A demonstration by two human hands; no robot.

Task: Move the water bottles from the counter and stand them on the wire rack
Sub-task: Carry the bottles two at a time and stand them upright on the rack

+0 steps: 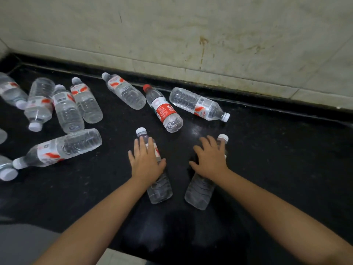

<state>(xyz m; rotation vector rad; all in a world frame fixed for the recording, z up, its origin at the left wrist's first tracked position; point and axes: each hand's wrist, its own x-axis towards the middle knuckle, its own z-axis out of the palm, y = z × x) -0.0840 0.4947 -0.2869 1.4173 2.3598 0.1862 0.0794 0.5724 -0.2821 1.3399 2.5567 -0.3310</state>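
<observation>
A pale, stained tiled wall (pixel 191 35) rises behind a black stone counter (pixel 267 159) that fills most of the view. Water bottles lie scattered on their sides across the counter, none upright. A cluster of them (pixel 63 104) lies at the left, some touching each other, and one long bottle (pixel 63 148) lies below the cluster with its cap toward the left edge. Near the wall lie three more: a white-capped bottle (pixel 124 90), a red-capped bottle with a red label (pixel 164 109) just beside it, and another white-capped bottle (pixel 198 104) with its cap pointing right.

Both forearms reach in from the bottom. The left hand (pixel 146 161) lies over the middle of a lying bottle (pixel 159 186), fingers spread and laid across its label toward the white cap, thumb out to the right; the fingers look fairly straight and not closed round it. The right hand (pixel 210 159) lies the same way over a second lying bottle (pixel 198 190), fingers stretched toward its cap, thumb out to the left. The two bottles lie near each other, apart.
</observation>
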